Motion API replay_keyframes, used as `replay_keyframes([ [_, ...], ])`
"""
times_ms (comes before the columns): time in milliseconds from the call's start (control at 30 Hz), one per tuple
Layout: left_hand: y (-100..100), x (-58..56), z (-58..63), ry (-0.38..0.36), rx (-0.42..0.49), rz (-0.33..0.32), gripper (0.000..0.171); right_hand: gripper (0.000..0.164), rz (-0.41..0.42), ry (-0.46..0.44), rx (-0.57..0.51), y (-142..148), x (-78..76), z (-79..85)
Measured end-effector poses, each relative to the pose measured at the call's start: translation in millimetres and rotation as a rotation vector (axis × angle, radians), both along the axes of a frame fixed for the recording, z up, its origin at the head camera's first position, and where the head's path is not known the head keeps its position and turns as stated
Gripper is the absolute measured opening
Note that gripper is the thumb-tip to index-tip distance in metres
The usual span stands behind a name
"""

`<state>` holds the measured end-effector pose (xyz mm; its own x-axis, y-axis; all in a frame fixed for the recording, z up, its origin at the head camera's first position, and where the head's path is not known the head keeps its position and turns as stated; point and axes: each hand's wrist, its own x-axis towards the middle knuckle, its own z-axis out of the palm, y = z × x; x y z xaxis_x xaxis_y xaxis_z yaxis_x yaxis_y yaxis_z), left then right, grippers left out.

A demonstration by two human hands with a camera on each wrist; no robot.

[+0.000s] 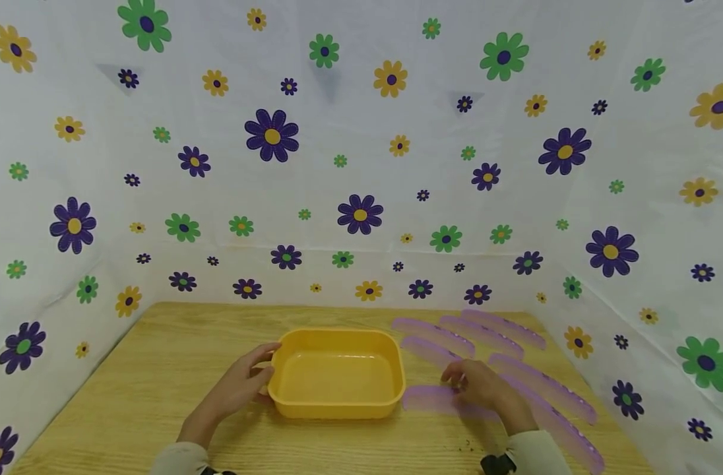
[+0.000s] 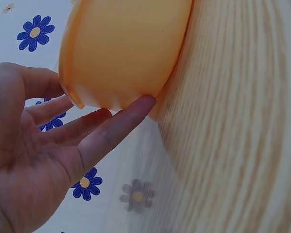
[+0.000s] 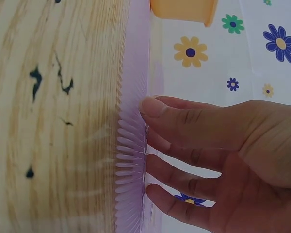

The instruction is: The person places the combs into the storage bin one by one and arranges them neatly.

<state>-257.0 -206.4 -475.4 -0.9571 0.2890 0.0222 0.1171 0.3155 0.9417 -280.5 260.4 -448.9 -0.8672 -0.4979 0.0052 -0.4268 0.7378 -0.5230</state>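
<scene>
A yellow plastic tub (image 1: 338, 376) stands upright on the table. At its left end is my left hand (image 1: 243, 386), touching the rim and outer side. In the left wrist view, the fingers are loosely bent against the tub's outside (image 2: 121, 53). My right hand (image 1: 477, 384) is over a translucent purple comb (image 1: 427, 398) lying right of the tub. The right wrist view has bent fingertips at the comb (image 3: 131, 160), which lies against the table with its teeth visible; the fingers do not wrap round it. The hand hides part of the comb in the head view.
Several more purple combs (image 1: 486, 335) lie on the right side of the wooden table (image 1: 177, 349), some behind the right hand and some beyond it. Small dark marks (image 1: 467, 446) are on the tabletop. Flower-printed white cloth (image 1: 361, 171) encloses the back and sides.
</scene>
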Motion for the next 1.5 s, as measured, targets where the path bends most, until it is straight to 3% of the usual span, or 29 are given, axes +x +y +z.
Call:
replay_keyframes([
  [867,0.9,0.1,7.2,0.017,-0.013,-0.025,0.046,0.029,-0.023,-0.083,0.034,2.8,3.2,0.8],
  [1267,-0.3,3.2,4.2,-0.003,-0.003,0.002,0.046,0.027,0.052,-0.106,-0.042,11.3,0.9,7.3],
  [1500,-0.5,1.5,3.1,0.008,0.003,-0.026,0.047,0.021,0.080,-0.071,-0.019,19.5,-0.6,15.2],
])
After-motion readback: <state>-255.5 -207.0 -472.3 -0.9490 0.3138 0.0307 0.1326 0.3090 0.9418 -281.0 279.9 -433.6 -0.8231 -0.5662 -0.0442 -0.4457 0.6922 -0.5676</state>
